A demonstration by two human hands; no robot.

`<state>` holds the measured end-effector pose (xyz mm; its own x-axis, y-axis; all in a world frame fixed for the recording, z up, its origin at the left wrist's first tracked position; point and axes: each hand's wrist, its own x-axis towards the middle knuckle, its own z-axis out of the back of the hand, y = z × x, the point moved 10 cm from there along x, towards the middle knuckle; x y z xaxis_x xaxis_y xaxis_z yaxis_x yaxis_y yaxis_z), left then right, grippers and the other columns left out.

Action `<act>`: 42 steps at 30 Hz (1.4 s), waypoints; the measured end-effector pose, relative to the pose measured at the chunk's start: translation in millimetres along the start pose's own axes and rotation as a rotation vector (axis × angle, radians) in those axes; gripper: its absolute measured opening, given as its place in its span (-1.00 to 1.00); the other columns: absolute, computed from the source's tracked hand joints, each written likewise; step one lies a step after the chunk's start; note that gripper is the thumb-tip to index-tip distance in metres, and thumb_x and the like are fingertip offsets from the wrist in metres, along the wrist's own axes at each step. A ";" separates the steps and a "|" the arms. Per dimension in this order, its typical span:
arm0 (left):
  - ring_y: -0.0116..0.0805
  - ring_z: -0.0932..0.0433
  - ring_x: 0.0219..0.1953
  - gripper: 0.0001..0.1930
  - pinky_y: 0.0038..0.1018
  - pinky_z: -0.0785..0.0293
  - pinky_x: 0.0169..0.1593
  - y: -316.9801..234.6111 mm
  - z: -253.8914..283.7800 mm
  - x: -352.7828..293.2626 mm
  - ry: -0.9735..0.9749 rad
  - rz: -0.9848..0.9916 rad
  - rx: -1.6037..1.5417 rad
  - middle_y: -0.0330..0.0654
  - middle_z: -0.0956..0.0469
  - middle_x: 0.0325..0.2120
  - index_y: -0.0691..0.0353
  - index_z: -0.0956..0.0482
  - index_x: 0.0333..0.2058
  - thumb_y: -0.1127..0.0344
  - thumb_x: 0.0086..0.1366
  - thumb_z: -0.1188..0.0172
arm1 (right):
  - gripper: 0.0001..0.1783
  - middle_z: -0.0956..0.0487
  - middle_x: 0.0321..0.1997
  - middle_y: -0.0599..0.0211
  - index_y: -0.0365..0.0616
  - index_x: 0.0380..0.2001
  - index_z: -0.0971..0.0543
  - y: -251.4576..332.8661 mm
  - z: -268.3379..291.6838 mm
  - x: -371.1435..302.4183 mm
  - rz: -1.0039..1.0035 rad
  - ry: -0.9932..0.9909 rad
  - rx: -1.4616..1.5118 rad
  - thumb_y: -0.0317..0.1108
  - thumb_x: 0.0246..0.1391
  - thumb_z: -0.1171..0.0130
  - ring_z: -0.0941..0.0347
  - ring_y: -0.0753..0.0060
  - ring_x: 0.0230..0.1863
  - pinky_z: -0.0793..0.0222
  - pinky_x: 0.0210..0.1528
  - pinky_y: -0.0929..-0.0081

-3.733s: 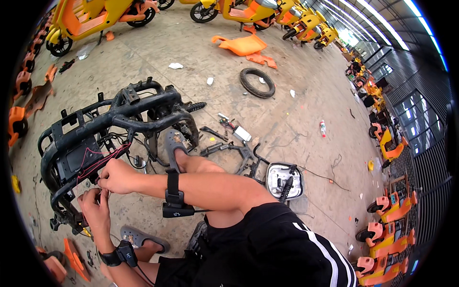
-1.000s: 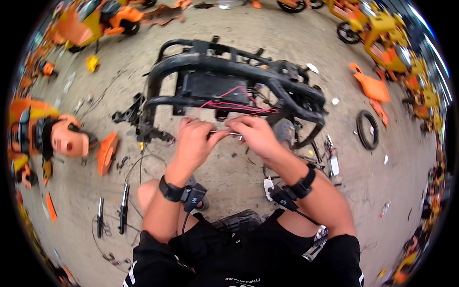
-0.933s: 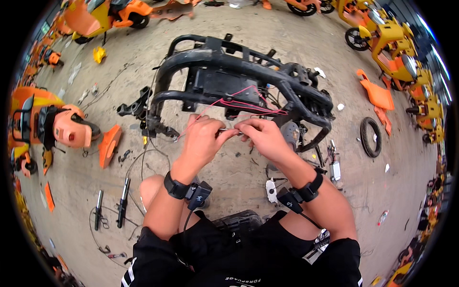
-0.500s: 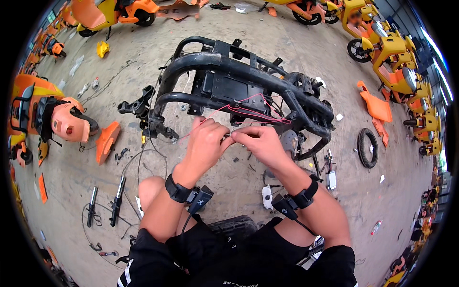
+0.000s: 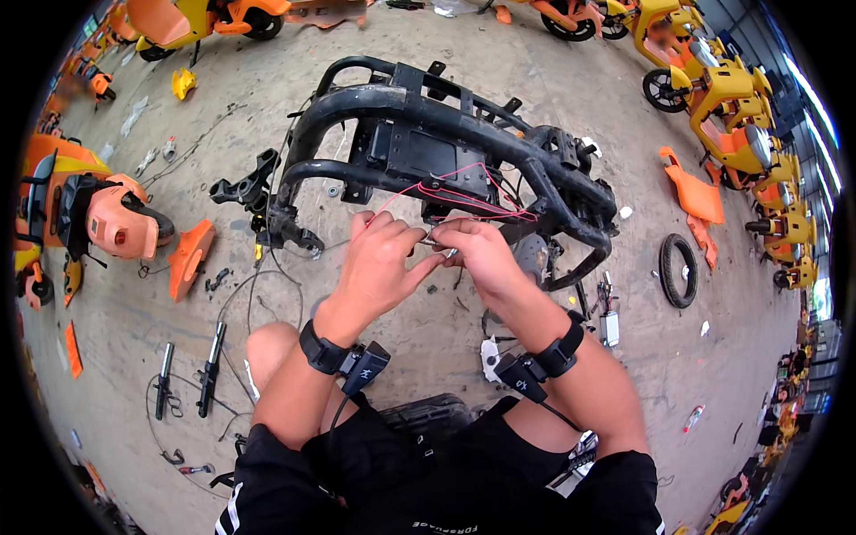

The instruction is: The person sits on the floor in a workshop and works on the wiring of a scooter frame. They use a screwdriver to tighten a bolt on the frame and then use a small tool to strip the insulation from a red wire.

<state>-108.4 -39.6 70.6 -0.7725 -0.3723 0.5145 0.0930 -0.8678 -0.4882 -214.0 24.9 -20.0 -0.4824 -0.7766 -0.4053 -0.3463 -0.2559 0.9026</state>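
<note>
A bare black scooter frame (image 5: pixel 419 125) lies on the concrete floor in front of me. Red wires (image 5: pixel 464 192) run from its middle toward my hands. My left hand (image 5: pixel 379 267) and my right hand (image 5: pixel 477 254) meet just below the frame, fingertips pinched together on the wire ends and a small metal connector (image 5: pixel 434 241). Both wrists wear black straps with small devices. What exactly sits between the fingertips is partly hidden by the fingers.
An orange scooter front (image 5: pixel 107 218) lies at the left with an orange panel (image 5: pixel 190 259). Two black rods (image 5: pixel 209 366) and loose cables lie at lower left. A tyre (image 5: pixel 679 270) and orange panels (image 5: pixel 691 192) lie at the right. Yellow and orange scooters (image 5: pixel 722 89) are parked beyond.
The view has swung from the frame's side to straight over it. Both hands stay pinched on the wires and have drifted slightly lower in the picture.
</note>
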 end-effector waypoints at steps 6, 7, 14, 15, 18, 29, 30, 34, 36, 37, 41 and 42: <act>-0.21 -0.49 -0.38 -0.91 -0.30 -0.23 -0.11 12.9 -0.7 -3.0 0.008 0.073 -0.073 -0.17 -0.58 -0.54 0.25 -0.66 -0.42 0.37 0.16 -0.26 | -0.74 -0.58 -0.32 0.37 -0.30 -0.25 -0.59 -0.7 -3.6 5.7 0.067 0.029 -0.170 -0.29 0.18 -0.14 -0.41 0.59 -0.30 -0.31 -0.26 0.55; -0.21 -0.49 -0.37 -0.91 -0.30 -0.23 -0.11 14.2 -1.6 -2.4 0.013 0.083 -0.073 -0.16 -0.58 -0.54 0.25 -0.66 -0.42 0.36 0.16 -0.26 | -0.74 -0.58 -0.32 0.37 -0.31 -0.25 -0.59 -1.0 -4.4 6.4 0.080 0.037 -0.182 -0.29 0.18 -0.13 -0.41 0.59 -0.30 -0.31 -0.26 0.55; -0.19 -0.50 -0.37 -0.90 -0.31 -0.24 -0.10 20.5 -3.3 2.5 0.022 0.124 -0.086 -0.16 -0.60 -0.55 0.25 -0.68 -0.46 0.35 0.15 -0.28 | -0.77 -0.57 -0.28 0.37 -0.30 -0.22 -0.58 1.7 -6.5 4.3 0.030 0.059 -0.088 -0.33 0.23 -0.09 -0.41 0.55 -0.23 -0.28 -0.18 0.52; -0.19 -0.50 -0.37 -0.90 -0.31 -0.24 -0.09 19.6 -4.8 2.7 0.022 0.118 -0.090 -0.16 -0.60 -0.55 0.24 -0.68 -0.46 0.35 0.14 -0.28 | -0.77 -0.57 -0.27 0.37 -0.29 -0.23 -0.58 0.3 -6.2 4.2 0.017 0.071 -0.068 -0.33 0.23 -0.09 -0.41 0.55 -0.22 -0.28 -0.17 0.52; -0.18 -0.49 -0.37 -0.92 -0.31 -0.24 -0.08 20.6 -4.4 3.6 0.023 0.122 -0.085 -0.17 -0.60 -0.55 0.23 -0.68 -0.46 0.37 0.13 -0.28 | -0.80 -0.56 -0.25 0.39 -0.26 -0.25 -0.58 -4.9 -5.7 5.6 -0.026 0.100 0.011 -0.34 0.23 -0.10 -0.41 0.55 -0.19 -0.27 -0.14 0.51; -0.11 -0.53 -0.35 -0.88 -0.25 -0.28 -0.02 26.3 -2.7 3.6 0.066 0.153 0.004 -0.10 -0.59 -0.54 0.24 -0.68 -0.49 0.34 0.14 -0.24 | -0.78 -0.53 -0.14 0.46 -0.20 -0.16 -0.57 -20.0 -12.6 16.7 -0.095 0.196 0.072 -0.31 0.21 -0.14 -0.37 0.59 -0.12 -0.25 -0.05 0.50; -0.09 -0.54 -0.35 -0.87 -0.24 -0.29 0.00 23.7 -5.5 5.4 0.054 0.131 0.010 -0.08 -0.59 -0.54 0.23 -0.68 -0.50 0.34 0.14 -0.23 | -0.77 -0.55 -0.18 0.45 -0.19 -0.18 -0.59 -18.4 -7.7 17.7 -0.048 0.162 0.026 -0.27 0.19 -0.16 -0.38 0.59 -0.15 -0.27 -0.08 0.50; -0.07 -0.55 -0.37 -0.85 -0.23 -0.33 0.03 27.5 -15.5 2.3 0.054 0.139 -0.085 -0.06 -0.62 -0.48 0.30 -0.66 -0.45 0.34 0.19 -0.23 | -0.73 -0.63 -0.37 0.23 -0.29 -0.25 -0.65 0.6 6.9 23.1 0.270 -0.009 -0.352 -0.35 0.03 -0.15 -0.48 0.44 -0.29 -0.40 -0.20 0.38; -0.06 -0.53 -0.32 -0.85 -0.31 -0.37 -0.06 40.8 -17.9 -0.7 0.117 0.298 -0.137 -0.01 -0.63 -0.43 0.33 -0.68 -0.33 0.36 0.19 -0.25 | -0.72 -0.65 -0.37 0.15 -0.32 -0.31 -0.66 7.4 -2.9 25.0 0.307 0.014 -0.310 -0.34 -0.04 -0.17 -0.54 0.40 -0.27 -0.43 -0.21 0.35; -0.09 -0.50 -0.31 -0.83 -0.32 -0.37 -0.12 48.8 -18.3 -4.0 0.076 0.247 -0.093 0.01 -0.61 -0.42 0.33 -0.67 -0.27 0.37 0.21 -0.23 | -0.72 -0.65 -0.40 0.14 -0.33 -0.36 -0.67 -3.6 -3.8 40.8 0.342 -0.004 -0.245 -0.34 -0.09 -0.19 -0.55 0.36 -0.30 -0.43 -0.23 0.34; -0.15 -0.39 -0.38 -0.80 -0.35 -0.31 -0.18 62.9 -35.1 -3.8 0.234 0.542 -0.141 -0.06 -0.50 -0.49 0.32 -0.65 -0.21 0.33 0.25 -0.21 | -0.72 -0.63 -0.44 0.09 -0.36 -0.40 -0.67 8.3 5.3 27.6 0.291 -0.064 -0.250 -0.33 -0.15 -0.21 -0.57 0.27 -0.35 -0.46 -0.24 0.36; -0.16 -0.38 -0.39 -0.80 -0.34 -0.30 -0.18 61.4 -34.4 -2.1 0.213 0.464 -0.109 -0.06 -0.49 -0.49 0.32 -0.65 -0.22 0.33 0.25 -0.21 | -0.71 -0.63 -0.44 0.08 -0.35 -0.40 -0.67 9.6 6.0 25.8 0.305 -0.072 -0.252 -0.33 -0.16 -0.21 -0.58 0.25 -0.35 -0.46 -0.24 0.36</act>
<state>-122.7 -80.7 15.3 -0.7773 -0.6244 0.0774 0.3984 -0.5837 -0.7075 -234.6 5.9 -22.7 -0.5904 -0.7990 -0.1142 0.0255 -0.1599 0.9868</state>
